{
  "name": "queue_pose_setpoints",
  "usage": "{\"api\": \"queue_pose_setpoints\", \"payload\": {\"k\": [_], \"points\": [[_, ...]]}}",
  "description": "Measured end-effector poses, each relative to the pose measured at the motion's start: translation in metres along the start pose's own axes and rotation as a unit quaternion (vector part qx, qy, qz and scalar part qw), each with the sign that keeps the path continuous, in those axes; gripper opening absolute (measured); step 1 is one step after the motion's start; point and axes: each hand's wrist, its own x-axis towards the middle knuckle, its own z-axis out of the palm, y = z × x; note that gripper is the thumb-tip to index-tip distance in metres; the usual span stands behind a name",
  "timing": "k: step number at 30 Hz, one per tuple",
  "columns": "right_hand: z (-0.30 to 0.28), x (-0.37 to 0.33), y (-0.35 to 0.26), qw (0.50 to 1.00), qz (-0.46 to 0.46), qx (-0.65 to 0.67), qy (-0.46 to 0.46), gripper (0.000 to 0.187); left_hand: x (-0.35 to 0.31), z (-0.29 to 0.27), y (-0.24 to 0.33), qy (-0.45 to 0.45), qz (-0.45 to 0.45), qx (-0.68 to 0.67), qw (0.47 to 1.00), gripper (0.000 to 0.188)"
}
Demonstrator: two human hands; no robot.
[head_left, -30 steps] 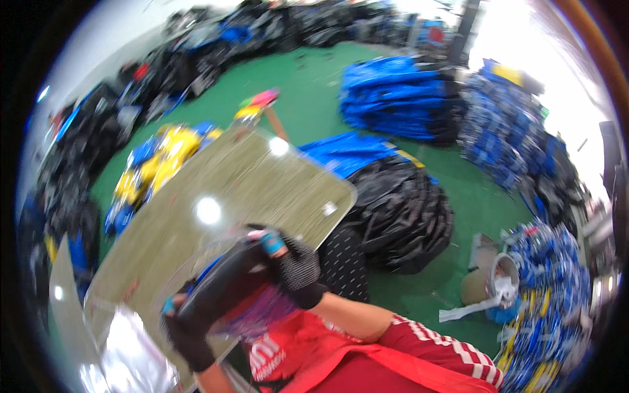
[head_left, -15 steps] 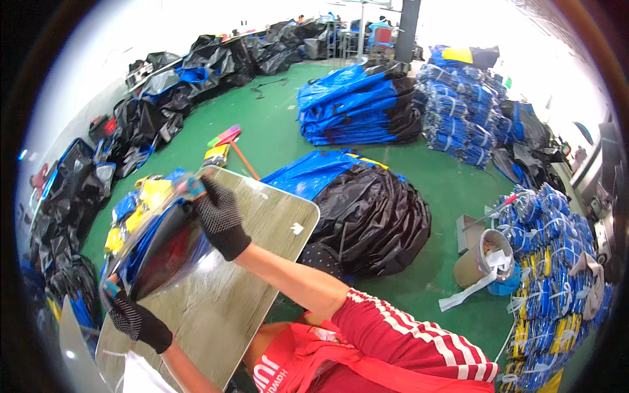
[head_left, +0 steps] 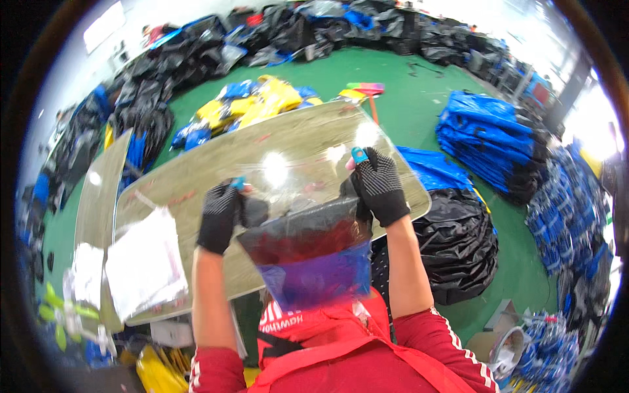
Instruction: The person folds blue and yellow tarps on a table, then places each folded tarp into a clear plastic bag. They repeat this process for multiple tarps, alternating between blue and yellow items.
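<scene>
Both my hands wear black gloves with pale grip dots and something blue on a fingertip. My left hand (head_left: 221, 213) is closed on one upper corner of a clear plastic bag (head_left: 288, 208). The opposite corner is pinched in my right hand (head_left: 380, 187). Inside the bag, a folded black-and-blue sheet-like piece (head_left: 314, 252) hangs low, close to my red apron (head_left: 367, 321). The bag is held over the near edge of a wood-grain table (head_left: 229, 160). Glare and motion blur hide the bag's exact outline.
White plastic sheets or bags (head_left: 147, 262) lie at the table's left end. Beyond the table is a yellow-and-blue pile of packets (head_left: 249, 108). A large black-and-blue bundle (head_left: 455, 242) stands to the right. A bin (head_left: 501, 347) is at lower right, and a green-bladed fan (head_left: 65, 314) at lower left.
My view has turned left. Both hands have brought the bag from the table's far left side toward my body, its filled part now hanging below my hands.
</scene>
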Motion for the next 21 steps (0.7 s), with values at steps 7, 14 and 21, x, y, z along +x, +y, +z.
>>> {"api": "queue_pose_setpoints", "payload": {"k": [7,14,21], "points": [[0.105,0.01,0.031,0.983,-0.077,-0.148,0.077,0.018,-0.018,0.021,-0.099,0.008,-0.196,-0.285,0.938,0.038],[0.155,0.045,0.02,0.896,-0.344,-0.178,-0.217,0.021,-0.021,0.014,-0.061,-0.006,-0.046,0.058,0.997,0.028],[0.026,0.147,0.053,0.919,-0.058,-0.375,-0.102,0.02,-0.027,0.007,-0.054,0.004,-0.164,-0.287,0.944,0.035]]}}
